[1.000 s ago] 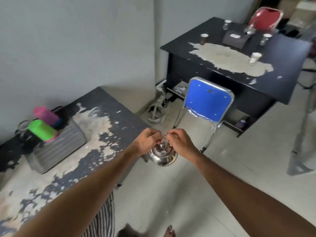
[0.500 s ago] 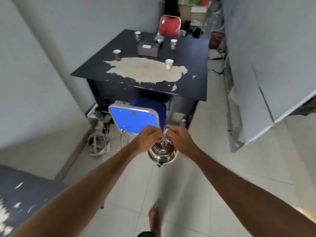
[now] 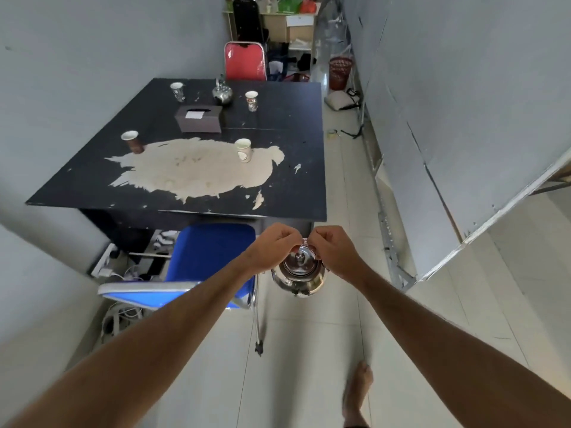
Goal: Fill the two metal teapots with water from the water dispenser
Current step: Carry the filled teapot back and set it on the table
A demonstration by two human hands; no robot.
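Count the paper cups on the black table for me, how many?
4. Far-left cup, far-right cup beside the teapot, near-left brown cup, near-right cup. The tissue box hides none that I can tell.

Both the left hand (image 3: 272,248) and the right hand (image 3: 335,251) pinch the handle of a metal teapot (image 3: 299,274) hanging just below their curled fingers (image 3: 290,234), above the tiled floor (image 3: 309,350).

We cannot see the handle of the teapot (image 3: 299,274) we carry; our curled fingers (image 3: 289,239) hide it. The far teapot (image 3: 222,94) on the bench (image 3: 92,180) is too small to show its contents. Our foot (image 3: 357,393) is blurred and cut off below.
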